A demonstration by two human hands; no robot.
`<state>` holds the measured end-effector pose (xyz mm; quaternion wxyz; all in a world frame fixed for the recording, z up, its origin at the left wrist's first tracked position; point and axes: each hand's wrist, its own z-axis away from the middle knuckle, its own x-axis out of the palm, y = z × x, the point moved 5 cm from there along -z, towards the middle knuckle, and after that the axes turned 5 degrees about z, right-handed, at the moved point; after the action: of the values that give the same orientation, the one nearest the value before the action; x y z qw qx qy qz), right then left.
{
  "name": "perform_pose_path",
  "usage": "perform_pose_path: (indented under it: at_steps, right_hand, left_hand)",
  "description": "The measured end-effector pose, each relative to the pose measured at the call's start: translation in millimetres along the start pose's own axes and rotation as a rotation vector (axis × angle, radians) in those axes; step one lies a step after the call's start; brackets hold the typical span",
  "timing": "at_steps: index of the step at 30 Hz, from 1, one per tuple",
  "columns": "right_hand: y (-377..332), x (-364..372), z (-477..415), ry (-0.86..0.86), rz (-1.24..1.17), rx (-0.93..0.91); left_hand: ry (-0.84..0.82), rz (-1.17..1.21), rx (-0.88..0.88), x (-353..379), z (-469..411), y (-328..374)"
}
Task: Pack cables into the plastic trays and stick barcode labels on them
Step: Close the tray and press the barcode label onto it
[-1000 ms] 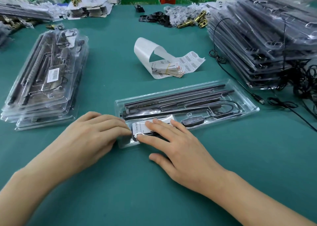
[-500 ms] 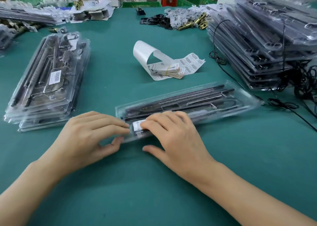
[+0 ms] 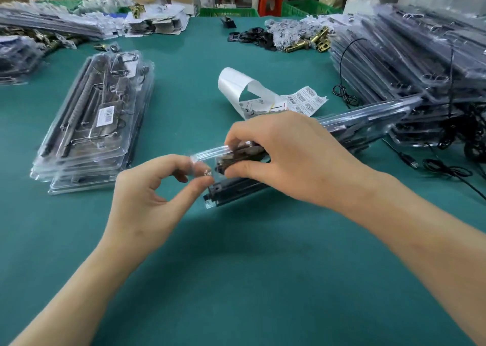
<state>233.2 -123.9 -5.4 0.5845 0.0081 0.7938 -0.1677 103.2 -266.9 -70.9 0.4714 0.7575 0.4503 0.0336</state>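
Barcodes on label sheet (image 3: 306,101) and on sticker (image 3: 105,116) atop left tray stack (image 3: 79,161); digits illegible.

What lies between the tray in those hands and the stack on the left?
Nothing visible. The left hand and right hand grip the tray at its near end; only bare table lies between it and the stack. The label sheets lie farther back, off that path.
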Motion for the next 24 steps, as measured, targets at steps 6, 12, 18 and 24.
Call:
perform_pose_path:
  at_steps: [6, 12, 18, 24]
  right_hand:
    - [-3, 2, 1, -0.014, 0.026, -0.011]
    - [-21, 6, 5, -0.026, 0.011, -0.114]
    - [-31, 10, 0, 0.007, -0.017, -0.114]
    - [-35, 7, -9, -0.12, 0.03, -0.122]
  left_hand:
    - [0.027, -0.088, 0.016, -1, 6, 2]
    - [0.0, -0.088, 0.062, -2, 7, 8]
    - [-0.062, 0.103, -0.039, -3, 8, -3]
    - [-0.061, 0.1, -0.054, -1, 11, -6]
